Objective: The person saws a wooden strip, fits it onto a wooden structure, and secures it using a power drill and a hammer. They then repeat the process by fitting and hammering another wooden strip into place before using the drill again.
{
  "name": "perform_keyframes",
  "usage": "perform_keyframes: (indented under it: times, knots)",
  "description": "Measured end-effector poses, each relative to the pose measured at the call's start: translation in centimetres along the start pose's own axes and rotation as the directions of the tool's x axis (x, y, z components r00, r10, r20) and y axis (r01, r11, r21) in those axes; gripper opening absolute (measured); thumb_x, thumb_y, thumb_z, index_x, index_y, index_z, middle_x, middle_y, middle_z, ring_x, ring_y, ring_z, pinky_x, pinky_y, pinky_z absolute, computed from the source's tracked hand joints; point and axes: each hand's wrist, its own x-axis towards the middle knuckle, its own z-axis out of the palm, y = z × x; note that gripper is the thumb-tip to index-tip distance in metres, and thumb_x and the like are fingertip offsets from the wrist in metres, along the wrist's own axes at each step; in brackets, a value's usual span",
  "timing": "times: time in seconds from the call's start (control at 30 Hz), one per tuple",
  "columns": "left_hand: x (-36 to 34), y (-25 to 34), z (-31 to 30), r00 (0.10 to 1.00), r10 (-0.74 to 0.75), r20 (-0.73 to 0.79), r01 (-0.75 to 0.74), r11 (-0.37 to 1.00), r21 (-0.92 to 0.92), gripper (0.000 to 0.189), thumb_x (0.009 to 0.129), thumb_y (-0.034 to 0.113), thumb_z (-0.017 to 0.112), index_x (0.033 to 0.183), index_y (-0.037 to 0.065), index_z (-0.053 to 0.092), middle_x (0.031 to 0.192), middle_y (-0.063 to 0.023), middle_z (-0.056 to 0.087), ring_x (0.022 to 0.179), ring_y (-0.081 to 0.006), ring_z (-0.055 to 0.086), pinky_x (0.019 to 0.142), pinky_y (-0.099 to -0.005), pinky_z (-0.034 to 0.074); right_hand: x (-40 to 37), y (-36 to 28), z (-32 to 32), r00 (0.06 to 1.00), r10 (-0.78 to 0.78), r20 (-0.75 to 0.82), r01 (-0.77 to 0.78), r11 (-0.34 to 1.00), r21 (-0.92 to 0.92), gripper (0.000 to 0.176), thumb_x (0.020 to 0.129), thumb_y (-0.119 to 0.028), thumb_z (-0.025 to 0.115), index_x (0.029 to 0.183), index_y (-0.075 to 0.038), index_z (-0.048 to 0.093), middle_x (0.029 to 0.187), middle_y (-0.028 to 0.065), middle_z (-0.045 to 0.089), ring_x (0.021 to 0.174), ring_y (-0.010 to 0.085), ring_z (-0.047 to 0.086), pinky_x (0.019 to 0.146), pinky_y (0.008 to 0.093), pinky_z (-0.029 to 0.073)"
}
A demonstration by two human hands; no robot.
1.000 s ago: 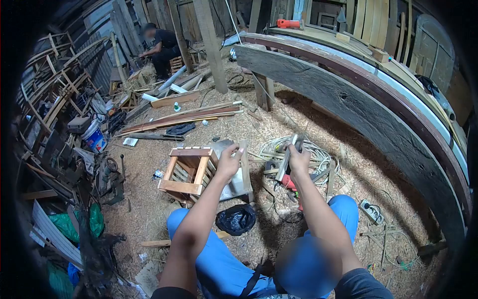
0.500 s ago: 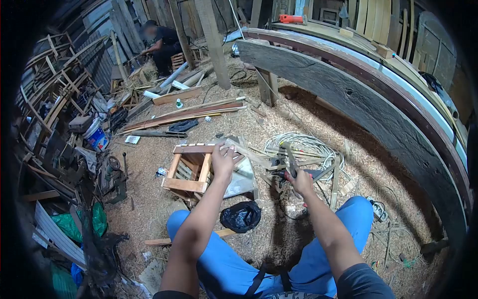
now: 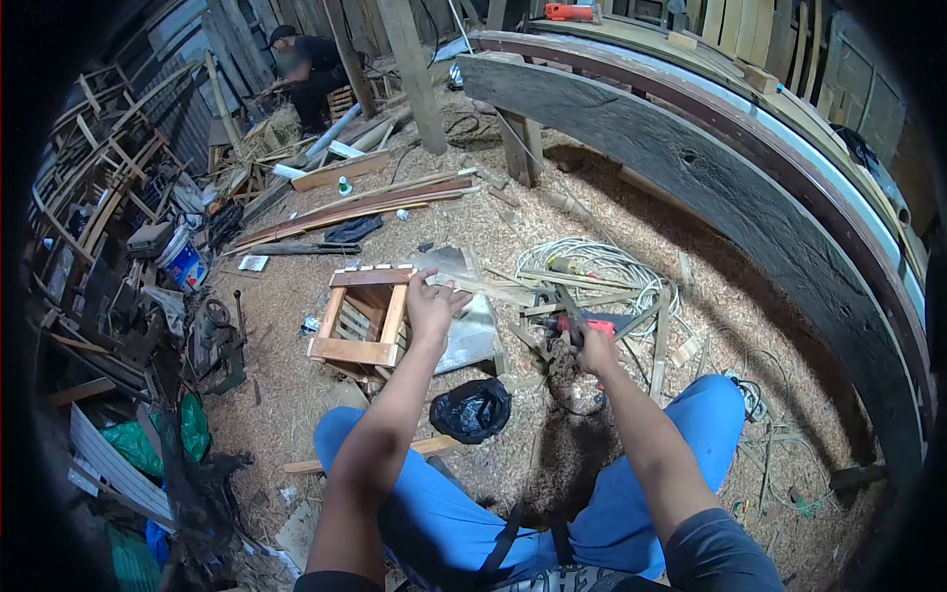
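My left hand [image 3: 431,308] is at the right side of a small slatted wooden crate [image 3: 352,351], fingers spread and nothing visibly gripped. A pale, blurred strip [image 3: 503,289] extends rightward from near its fingertips, over a grey board [image 3: 472,340]. In my right hand [image 3: 598,353] is the handle of a hammer [image 3: 569,314], its head pointing up and away from me. Just behind that hand, a red and black power tool [image 3: 600,327] lies on the ground. Nearer my knees sits an open black plastic bag [image 3: 471,410].
Coiled pale cable [image 3: 631,271] lies among wood strips beyond my right hand. A long dark beam [image 3: 691,158] curves along the right. Scrap wood [image 3: 99,187] is piled at left. Another person [image 3: 311,74] sits at the back left. Wood shavings cover the floor.
My left hand's fingers have spread and shifted slightly left. The hammer has tilted a little to the left. The view has shifted slightly, and the other person's head is raised higher.
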Motion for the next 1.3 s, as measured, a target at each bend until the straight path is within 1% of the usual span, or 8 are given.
perform_keyframes:
  times: [0.17,0.23,0.43,0.53,0.6,0.87,1.03,1.3]
  knots:
    - [-0.3,-2.3,-0.6,0.995,-0.096,0.042,0.094,0.995,0.044,0.04,0.099,-0.007,0.054,0.135,0.0,0.037,0.114,-0.0234,0.057,0.1,-0.0352,0.07,0.085,-0.0434,0.066,0.7,1.6,1.5,0.998,0.001,0.057,-0.001,1.0,0.005,0.047,0.083,-0.022,0.079,0.124,-0.005,0.064,0.111,0.0289,0.07,0.106,0.0451,0.067,0.091,0.053,0.053]
    - [-0.5,-3.6,-0.7,0.992,-0.123,0.034,0.121,0.991,0.058,0.042,0.099,-0.007,0.054,0.136,0.0,0.036,0.113,-0.0236,0.058,0.1,-0.0351,0.07,0.086,-0.0433,0.065,0.6,2.0,1.7,0.996,-0.091,0.013,0.09,0.993,0.073,0.052,0.084,-0.035,0.083,0.122,-0.004,0.065,0.106,0.027,0.071,0.103,0.0447,0.068,0.088,0.0513,0.054]
    - [0.3,-7.6,-2.8,0.982,-0.18,0.05,0.175,0.981,0.088,0.042,0.099,-0.007,0.054,0.135,0.002,0.034,0.118,-0.024,0.055,0.101,-0.0362,0.07,0.088,-0.0433,0.064,-0.3,2.5,0.8,0.994,-0.109,0.012,0.106,0.985,0.136,0.049,0.089,-0.034,0.077,0.123,-0.001,0.065,0.112,0.0273,0.07,0.107,0.0439,0.067,0.094,0.0494,0.052]
    - [0.6,-9.1,-3.9,0.973,-0.225,0.05,0.218,0.969,0.114,0.042,0.099,-0.007,0.054,0.134,0.002,0.034,0.123,-0.0251,0.051,0.102,-0.0372,0.07,0.089,-0.0433,0.064,-0.8,2.9,0.4,0.992,-0.121,0.047,0.124,0.989,-0.08,0.041,0.088,-0.03,0.077,0.12,-0.007,0.067,0.11,0.0242,0.071,0.108,0.0418,0.067,0.095,0.0483,0.053]
    - [0.7,-9.7,-4.4,0.969,-0.245,0.044,0.237,0.962,0.136,0.041,0.099,-0.008,0.054,0.133,0.002,0.034,0.126,-0.0258,0.049,0.102,-0.0378,0.07,0.089,-0.0434,0.064,-0.9,3.4,0.3,0.988,-0.01,0.157,0.043,0.976,-0.212,0.041,0.086,-0.03,0.078,0.12,-0.01,0.069,0.112,0.0234,0.071,0.109,0.0385,0.068,0.099,0.0475,0.051]
    - [0.8,-10.9,-4.6,0.95,-0.31,0.051,0.301,0.945,0.131,0.045,0.096,-0.014,0.052,0.133,0.0,0.032,0.137,-0.0344,0.039,0.109,-0.043,0.068,0.095,-0.0459,0.063,-0.5,4.3,1.8,0.997,-0.055,0.06,0.073,0.935,-0.347,0.051,0.084,-0.033,0.08,0.123,-0.004,0.062,0.123,0.0204,0.068,0.121,0.0365,0.061,0.107,0.0483,0.045]
    - [0.9,-11.3,-4.7,0.937,-0.345,0.049,0.34,0.936,0.096,0.051,0.09,-0.019,0.051,0.131,0.002,0.031,0.135,-0.0346,0.04,0.116,-0.0447,0.064,0.096,-0.0482,0.062,-0.7,3.8,2.2,0.996,-0.085,0.007,0.083,0.938,-0.337,0.063,0.083,-0.037,0.081,0.126,0.0,0.052,0.124,0.0239,0.065,0.126,0.0394,0.056,0.107,0.0498,0.043]
    - [1.4,-13.2,-6.3,0.932,-0.358,0.061,0.358,0.934,0.022,0.055,0.087,-0.021,0.051,0.132,0.002,0.03,0.125,-0.0308,0.046,0.12,-0.0452,0.061,0.097,-0.05,0.061,-0.4,2.0,2.5,0.978,-0.155,-0.141,0.078,0.894,-0.442,0.062,0.08,-0.036,0.082,0.124,-0.003,0.054,0.122,0.0166,0.06,0.123,0.0338,0.053,0.103,0.0486,0.042]
